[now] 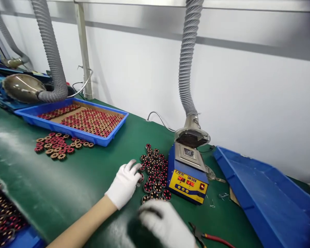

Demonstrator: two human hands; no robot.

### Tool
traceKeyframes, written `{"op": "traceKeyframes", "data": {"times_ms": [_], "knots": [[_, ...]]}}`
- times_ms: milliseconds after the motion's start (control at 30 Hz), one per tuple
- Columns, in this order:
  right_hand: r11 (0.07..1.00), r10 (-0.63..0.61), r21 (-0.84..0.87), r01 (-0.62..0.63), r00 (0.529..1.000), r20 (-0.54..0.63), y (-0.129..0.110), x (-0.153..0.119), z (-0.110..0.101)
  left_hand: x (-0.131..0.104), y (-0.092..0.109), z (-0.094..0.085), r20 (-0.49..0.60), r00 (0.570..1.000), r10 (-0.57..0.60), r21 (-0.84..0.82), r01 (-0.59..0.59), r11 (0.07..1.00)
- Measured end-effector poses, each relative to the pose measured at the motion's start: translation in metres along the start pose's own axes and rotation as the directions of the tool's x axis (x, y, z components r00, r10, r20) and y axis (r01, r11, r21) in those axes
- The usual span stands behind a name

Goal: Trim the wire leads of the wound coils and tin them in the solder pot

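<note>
My left hand (125, 184), in a white glove, reaches to the left edge of a group of small round motor stators (157, 187), black with red and tan segments. Its fingers and thumb curl around one stator (141, 177) at that edge. My right hand (167, 222), also gloved, is over the near end of the group. Motion smears its fingers, and a dark blurred patch lies beside them, so what it holds cannot be made out. Just right of the stators stands a blue and yellow solder pot (188, 184) with lit red digits.
A blue tray (105, 141) holds rows of stators, with loose stators (55, 146) before it. At right lies another blue tray (268, 193); red-handled cutters (206, 236) are at the front. An extraction hose (188, 62) hangs over the pot. More stators (2, 213) fill a lower-left bin.
</note>
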State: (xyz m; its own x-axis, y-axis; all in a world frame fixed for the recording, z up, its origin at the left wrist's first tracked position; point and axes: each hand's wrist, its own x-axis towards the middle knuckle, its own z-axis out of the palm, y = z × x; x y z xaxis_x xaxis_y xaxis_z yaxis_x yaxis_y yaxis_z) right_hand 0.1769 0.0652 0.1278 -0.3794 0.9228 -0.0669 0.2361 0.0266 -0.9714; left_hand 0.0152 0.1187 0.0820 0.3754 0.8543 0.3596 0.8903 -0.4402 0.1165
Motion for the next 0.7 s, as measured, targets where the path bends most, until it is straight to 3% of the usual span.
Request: {"op": "traceKeyframes", "data": {"times_ms": [67, 167, 267, 300, 367, 467, 533, 633, 700], "knots": [[0.99, -0.014, 0.136, 0.034, 0.989, -0.145, -0.01, 0.014, -0.019, 0.001, 0.013, -0.025, -0.221, 0.975, 0.029, -0.033, -0.037, 0.999], [0.872, -0.078, 0.446, 0.202, 0.956, -0.281, -0.03, 0.029, -0.033, 0.014, 0.041, -0.061, -0.545, 0.832, 0.105, -0.038, -0.15, 0.988], [0.668, -0.159, 0.661, 0.341, 0.934, -0.32, -0.048, 0.027, -0.037, 0.029, 0.066, -0.082, -0.686, 0.721, 0.098, -0.097, -0.224, 0.97], [0.61, -0.169, 0.703, 0.367, 0.926, -0.337, -0.052, 0.023, -0.038, 0.033, 0.071, -0.086, -0.693, 0.719, 0.043, -0.168, -0.22, 0.961], [0.537, -0.185, 0.75, 0.385, 0.922, -0.341, -0.055, 0.015, -0.043, 0.041, 0.078, -0.088, -0.628, 0.775, -0.069, -0.346, -0.199, 0.917], [0.531, -0.208, 0.753, 0.387, 0.922, -0.327, -0.051, 0.008, -0.053, 0.05, 0.079, -0.089, -0.485, 0.874, -0.034, -0.547, -0.272, 0.792], [0.572, -0.216, 0.707, 0.415, 0.908, -0.359, -0.048, 0.008, -0.058, 0.054, 0.078, -0.089, -0.51, 0.859, 0.031, -0.559, -0.359, 0.747], [0.673, -0.251, 0.577, 0.463, 0.876, -0.411, -0.046, 0.009, -0.061, 0.056, 0.078, -0.088, -0.607, 0.792, 0.059, -0.451, -0.405, 0.795], [0.688, -0.225, 0.587, 0.426, 0.895, -0.385, -0.046, 0.008, -0.06, 0.056, 0.079, -0.086, -0.61, 0.791, 0.049, -0.467, -0.409, 0.784]]}}
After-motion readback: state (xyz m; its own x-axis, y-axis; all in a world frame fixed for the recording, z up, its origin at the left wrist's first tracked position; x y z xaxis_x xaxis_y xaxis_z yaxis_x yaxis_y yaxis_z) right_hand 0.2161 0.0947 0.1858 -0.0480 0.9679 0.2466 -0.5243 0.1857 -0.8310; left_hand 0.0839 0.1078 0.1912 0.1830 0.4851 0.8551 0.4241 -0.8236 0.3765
